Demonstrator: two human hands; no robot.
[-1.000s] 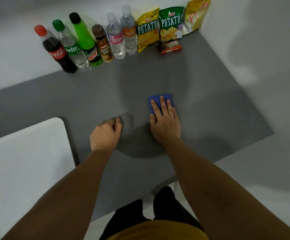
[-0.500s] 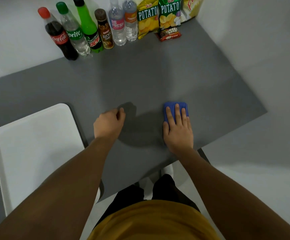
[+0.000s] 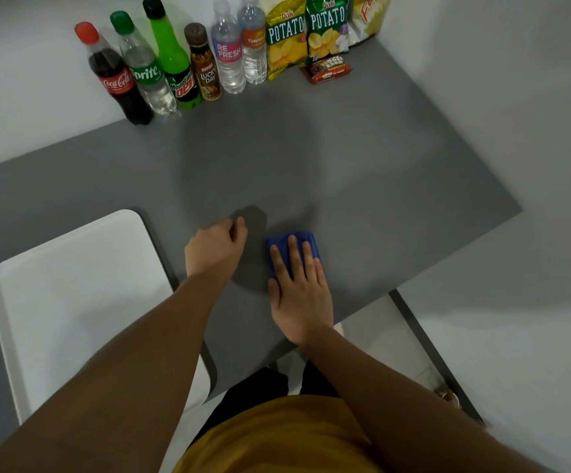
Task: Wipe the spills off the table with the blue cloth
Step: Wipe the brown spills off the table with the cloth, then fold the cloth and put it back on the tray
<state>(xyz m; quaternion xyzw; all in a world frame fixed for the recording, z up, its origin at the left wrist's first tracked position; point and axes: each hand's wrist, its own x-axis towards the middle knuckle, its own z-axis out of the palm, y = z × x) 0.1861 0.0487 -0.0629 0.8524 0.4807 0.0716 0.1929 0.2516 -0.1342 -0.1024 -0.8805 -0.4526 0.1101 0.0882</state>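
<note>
The folded blue cloth (image 3: 308, 241) lies flat on the grey table (image 3: 345, 172), near its front edge. My right hand (image 3: 299, 291) presses down on the cloth with the fingers spread over it; most of the cloth is hidden under the fingers. My left hand (image 3: 214, 249) rests on the table just left of the cloth, curled into a loose fist with nothing in it. No spill shows on the grey surface around the hands.
Several drink bottles (image 3: 174, 59) stand in a row along the table's far edge, with chip bags (image 3: 306, 32) and a small snack pack (image 3: 328, 70) to their right. A white tray (image 3: 72, 302) lies at the near left. The table's right edge runs diagonally.
My right hand has slid the cloth back to the left, closer to my left hand, after moving right and nearer. The left hand has stayed in place.
</note>
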